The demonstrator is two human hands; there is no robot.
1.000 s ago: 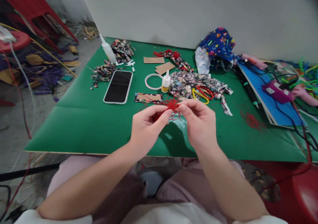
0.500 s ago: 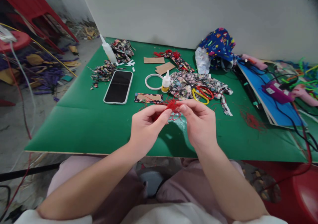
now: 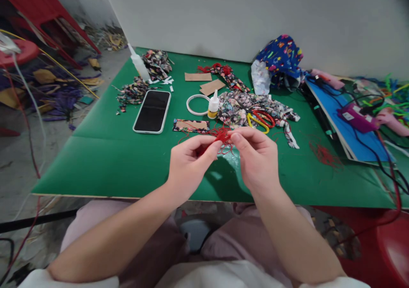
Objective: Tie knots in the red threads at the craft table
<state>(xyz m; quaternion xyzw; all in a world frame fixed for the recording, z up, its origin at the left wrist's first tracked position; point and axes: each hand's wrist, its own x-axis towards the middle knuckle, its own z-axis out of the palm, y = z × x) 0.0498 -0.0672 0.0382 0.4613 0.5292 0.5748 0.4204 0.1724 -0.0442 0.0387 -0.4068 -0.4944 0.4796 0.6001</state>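
Note:
Red threads (image 3: pixel 223 134) form a loose, tangled bunch between my two hands, above the green table. My left hand (image 3: pixel 193 156) pinches the bunch between thumb and forefinger. On the other side, the fingertips of my right hand (image 3: pixel 257 154) are pinched on the ends of the same threads. Just beyond my left hand lies a cardboard strip edged with floral fabric (image 3: pixel 191 126). A small glue bottle (image 3: pixel 213 105) stands past the threads, beside a roll of white tape (image 3: pixel 197 105). Scissors (image 3: pixel 260 121) with yellow and red handles rest on floral fabric (image 3: pixel 233 109).
A phone (image 3: pixel 152 111) lies at left, near a white nozzle bottle (image 3: pixel 139 65) and fabric scraps (image 3: pixel 134 93). Two cardboard pieces (image 3: pixel 198 77) sit behind the tape. At right are a blue folder (image 3: pixel 358 139), a purple device (image 3: pixel 357 117), cables and loose red threads (image 3: pixel 326 155).
Both hands stay almost in place, still pinching the red threads. The bunch between the fingertips has shifted slightly and looks more drawn out toward my right hand.

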